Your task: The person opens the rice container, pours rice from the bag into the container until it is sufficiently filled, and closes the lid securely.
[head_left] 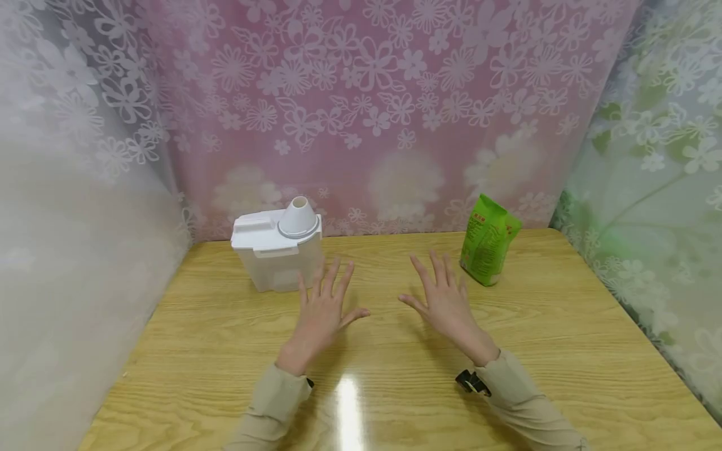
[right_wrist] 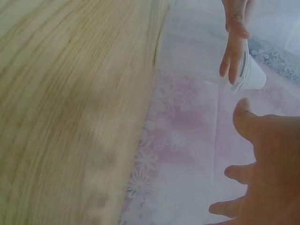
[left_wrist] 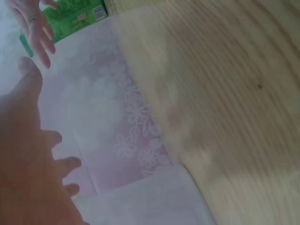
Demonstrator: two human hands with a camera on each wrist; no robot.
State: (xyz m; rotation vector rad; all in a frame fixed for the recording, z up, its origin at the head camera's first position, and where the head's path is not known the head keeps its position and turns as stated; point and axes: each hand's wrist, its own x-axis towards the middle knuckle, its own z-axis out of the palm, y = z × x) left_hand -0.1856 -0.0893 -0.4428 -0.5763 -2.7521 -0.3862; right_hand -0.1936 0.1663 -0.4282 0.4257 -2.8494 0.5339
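Both hands are held out over the wooden table with fingers spread, holding nothing. In the head view the left hand (head_left: pixel 321 316) is in front of a translucent plastic storage container (head_left: pixel 276 266), its fingertips overlapping the container's lower right part. The container has a white lid with a handle and a white cone-shaped cap (head_left: pixel 298 218). My right hand (head_left: pixel 449 308) is nearest to a green printed bag (head_left: pixel 486 241), which stands upright at the back right. The left wrist view shows part of the green bag (left_wrist: pixel 75 18) behind the right hand.
The wooden table (head_left: pixel 383 351) has its back edge against a pink flowered curtain (head_left: pixel 350 113). Pale flowered sheets hang along the left side (head_left: pixel 73 207) and the right side (head_left: pixel 660 188). A black strap (head_left: pixel 472 382) shows at the right cuff.
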